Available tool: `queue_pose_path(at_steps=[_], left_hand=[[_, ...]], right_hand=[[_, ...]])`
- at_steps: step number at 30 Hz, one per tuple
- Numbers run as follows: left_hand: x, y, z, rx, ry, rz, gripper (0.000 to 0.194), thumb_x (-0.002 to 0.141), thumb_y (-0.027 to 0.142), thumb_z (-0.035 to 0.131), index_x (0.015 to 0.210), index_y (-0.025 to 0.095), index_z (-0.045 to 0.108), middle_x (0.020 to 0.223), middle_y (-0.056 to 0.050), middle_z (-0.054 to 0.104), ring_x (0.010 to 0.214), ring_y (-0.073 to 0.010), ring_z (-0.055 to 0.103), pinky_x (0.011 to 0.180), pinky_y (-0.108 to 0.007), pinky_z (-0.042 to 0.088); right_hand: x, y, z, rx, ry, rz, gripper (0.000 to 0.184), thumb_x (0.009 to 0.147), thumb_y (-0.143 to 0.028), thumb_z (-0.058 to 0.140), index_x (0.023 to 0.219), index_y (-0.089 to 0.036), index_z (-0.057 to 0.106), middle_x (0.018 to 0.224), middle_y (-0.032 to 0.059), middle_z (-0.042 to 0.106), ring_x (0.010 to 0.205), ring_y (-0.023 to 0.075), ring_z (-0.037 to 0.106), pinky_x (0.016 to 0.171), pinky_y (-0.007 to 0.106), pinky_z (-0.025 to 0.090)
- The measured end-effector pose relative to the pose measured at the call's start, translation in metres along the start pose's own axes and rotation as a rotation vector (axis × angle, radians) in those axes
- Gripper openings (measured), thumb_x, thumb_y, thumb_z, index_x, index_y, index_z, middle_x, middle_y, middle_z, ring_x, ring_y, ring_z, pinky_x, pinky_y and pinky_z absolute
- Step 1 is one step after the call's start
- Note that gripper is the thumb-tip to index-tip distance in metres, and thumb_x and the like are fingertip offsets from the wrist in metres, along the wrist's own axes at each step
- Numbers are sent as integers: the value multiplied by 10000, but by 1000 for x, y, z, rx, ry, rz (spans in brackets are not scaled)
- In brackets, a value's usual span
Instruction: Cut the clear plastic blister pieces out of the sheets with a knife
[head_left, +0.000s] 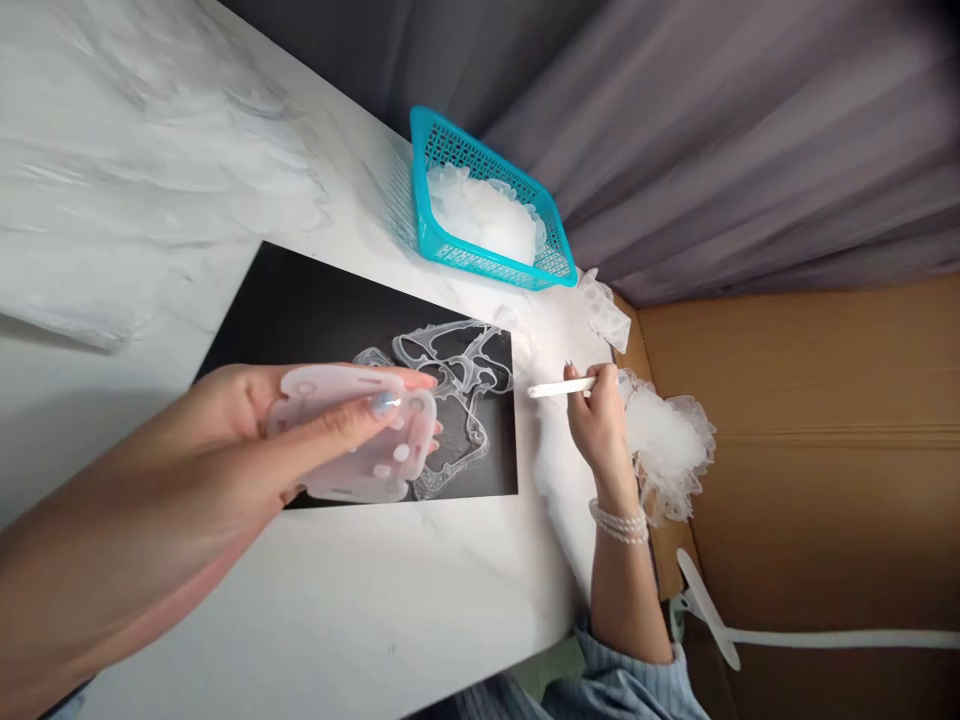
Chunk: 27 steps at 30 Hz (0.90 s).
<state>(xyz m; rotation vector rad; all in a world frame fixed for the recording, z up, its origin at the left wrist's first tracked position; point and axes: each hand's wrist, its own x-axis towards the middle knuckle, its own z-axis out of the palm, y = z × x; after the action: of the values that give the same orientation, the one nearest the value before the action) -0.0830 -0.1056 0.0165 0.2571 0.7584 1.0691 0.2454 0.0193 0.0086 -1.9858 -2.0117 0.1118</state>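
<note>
Translucent pinkish-white plastic formed the scallop-edged, slotted flat piece [360, 470] in the person's left hand [270, 460], gripped with the thumb across its near face and the fingers behind; whether it was one layer or several could not be told. With clock directions read from the middle of the view, this piece sat near 8 o'clock, in front of a matte black rectangular sheet [300, 310] on the white, grey-veined tabletop [465, 580]. Just beyond the fingertips, clear plastic cut-out frames [471, 372] lay in a tangle on the sheet's 3 o'clock end. The right hand [600, 425], with a bracelet of white pearl-like beads [619, 522] at its wrist, closed its fingers on a slim white pen-shaped tool [559, 388], whose free end pointed to 9 o'clock, apart from the slotted piece. A turquoise lattice-walled plastic basket [421, 200] stood at 12 o'clock, holding a heap of whitish translucent pieces [487, 215]. A similar frilly-edged pile [664, 435] lay just beside the right hand at 3 o'clock, before a brown cardboard panel [810, 400]. Crumpled clear film [187, 150] spread over the tabletop towards 10 o'clock.
</note>
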Motion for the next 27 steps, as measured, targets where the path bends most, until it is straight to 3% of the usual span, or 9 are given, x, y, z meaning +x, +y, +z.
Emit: queue_pose_path(at_steps=[3, 7, 11, 18, 24, 27], left_hand=[[7, 11, 7, 4, 49, -2, 305, 861, 332, 699, 1124, 193, 770, 1083, -93, 808, 997, -267, 767, 774, -285, 669], [14, 25, 9, -171, 80, -74, 432, 914, 343, 558, 1247, 101, 686, 1214, -184, 751, 1165, -336, 698, 903, -470, 638], [18, 33, 7, -221, 190, -49, 441, 965, 302, 453, 1291, 66, 634, 1266, -222, 714, 1191, -328, 682, 1009, -561, 560], [19, 39, 5, -222, 43, 9, 448, 962, 366, 477, 1310, 122, 618, 1297, -174, 706, 1289, -321, 606, 1074, -619, 480], [21, 49, 8, -171, 10, 87, 415, 959, 398, 475, 1204, 122, 664, 1208, -170, 734, 1260, -351, 609, 1042, -619, 499], [37, 60, 18, -106, 37, 144, 340, 947, 343, 533, 1155, 107, 662, 1130, -168, 733, 1156, -330, 645, 988, -585, 541]], right_hand=[[23, 55, 25, -89, 74, 66, 208, 971, -385, 503, 1017, -198, 425, 739, 2, 499, 636, 184, 481, 627, 319, 384], [32, 81, 43, -163, 122, 45, 164, 957, -275, 471, 1072, -158, 465, 794, 59, 548, 709, 224, 506, 684, 347, 381], [31, 79, 47, -249, 116, -5, 173, 971, -219, 426, 1109, -139, 495, 813, 82, 583, 675, 208, 494, 654, 336, 339], [39, 77, 42, -425, -15, -32, 187, 952, -145, 441, 1115, -122, 529, 750, 62, 588, 623, 181, 494, 593, 306, 254], [48, 71, 37, -478, -145, -16, 192, 955, -142, 457, 1126, -144, 545, 819, 88, 656, 714, 202, 603, 635, 292, 336], [50, 65, 34, -458, -178, -3, 177, 960, -157, 498, 1121, -150, 570, 852, 84, 676, 772, 196, 638, 689, 288, 411]])
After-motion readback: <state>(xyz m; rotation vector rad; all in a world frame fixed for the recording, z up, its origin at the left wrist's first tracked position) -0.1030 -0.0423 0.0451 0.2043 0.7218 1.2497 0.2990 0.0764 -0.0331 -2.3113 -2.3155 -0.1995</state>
